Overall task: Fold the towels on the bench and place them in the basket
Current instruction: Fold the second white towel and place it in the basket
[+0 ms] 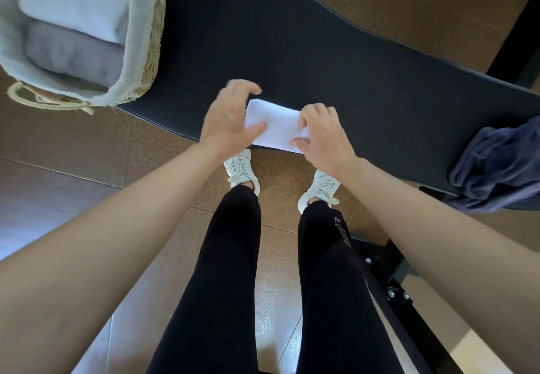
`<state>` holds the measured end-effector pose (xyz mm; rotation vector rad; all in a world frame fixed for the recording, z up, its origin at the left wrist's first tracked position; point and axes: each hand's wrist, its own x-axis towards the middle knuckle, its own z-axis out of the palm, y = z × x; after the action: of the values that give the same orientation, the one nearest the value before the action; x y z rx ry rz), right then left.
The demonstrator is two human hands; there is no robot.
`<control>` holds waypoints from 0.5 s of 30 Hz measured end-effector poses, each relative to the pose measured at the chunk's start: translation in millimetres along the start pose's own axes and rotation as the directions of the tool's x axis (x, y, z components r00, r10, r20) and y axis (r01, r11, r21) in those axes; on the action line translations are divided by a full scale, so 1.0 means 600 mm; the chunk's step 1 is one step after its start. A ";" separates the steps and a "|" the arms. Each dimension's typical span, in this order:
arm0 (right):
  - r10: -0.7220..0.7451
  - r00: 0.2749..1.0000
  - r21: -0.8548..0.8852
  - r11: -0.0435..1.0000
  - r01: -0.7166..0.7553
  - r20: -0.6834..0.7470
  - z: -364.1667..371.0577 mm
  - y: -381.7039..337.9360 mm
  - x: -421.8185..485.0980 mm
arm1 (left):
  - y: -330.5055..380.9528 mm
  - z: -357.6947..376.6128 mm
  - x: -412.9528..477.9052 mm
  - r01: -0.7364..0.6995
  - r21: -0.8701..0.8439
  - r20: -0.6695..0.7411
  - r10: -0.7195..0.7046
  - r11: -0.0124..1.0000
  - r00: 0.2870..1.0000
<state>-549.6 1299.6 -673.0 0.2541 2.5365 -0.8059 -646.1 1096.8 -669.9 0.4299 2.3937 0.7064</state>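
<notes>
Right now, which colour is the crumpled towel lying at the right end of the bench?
Dark blue. The crumpled towel shows best in the head view.

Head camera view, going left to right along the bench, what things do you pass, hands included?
woven basket holding folded towels → left hand gripping the left end of the white towel → right hand pinching its right end → dark blue towel, crumpled over the bench's near edge.

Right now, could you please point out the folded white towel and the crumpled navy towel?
folded white towel (277, 124), head view, its exposed middle.
crumpled navy towel (496, 166), head view, its bunched middle.
</notes>
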 end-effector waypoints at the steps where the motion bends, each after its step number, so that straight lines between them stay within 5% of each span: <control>1: 0.019 1.000 -0.002 1.000 -0.019 0.000 0.000 -0.003 0.002 | 0.006 -0.001 0.004 -0.096 0.042 0.052 0.094 0.994 0.994; 4: 0.067 0.997 0.015 0.998 -0.067 0.026 -0.004 -0.012 0.007 | 0.028 0.002 0.019 -0.194 0.214 0.287 0.128 0.957 0.949; 7: 0.092 0.992 -0.014 0.996 -0.092 0.085 -0.014 -0.020 0.014 | 0.030 0.007 0.022 -0.176 0.337 0.343 0.053 0.925 0.938; 11: 0.123 0.960 -0.037 0.992 -0.118 0.252 -0.026 -0.046 0.035 | -0.002 -0.027 0.007 0.175 -0.035 0.356 -0.151 0.984 0.922; 15: 0.119 0.943 0.091 0.984 -0.155 0.310 -0.044 -0.109 0.072 | -0.055 -0.089 -0.022 0.390 -0.444 0.298 -0.278 0.806 0.913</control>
<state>-617.0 1263.6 -642.2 0.3144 2.1635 -0.8648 -673.9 1043.9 -646.7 -0.1331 1.9077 1.0073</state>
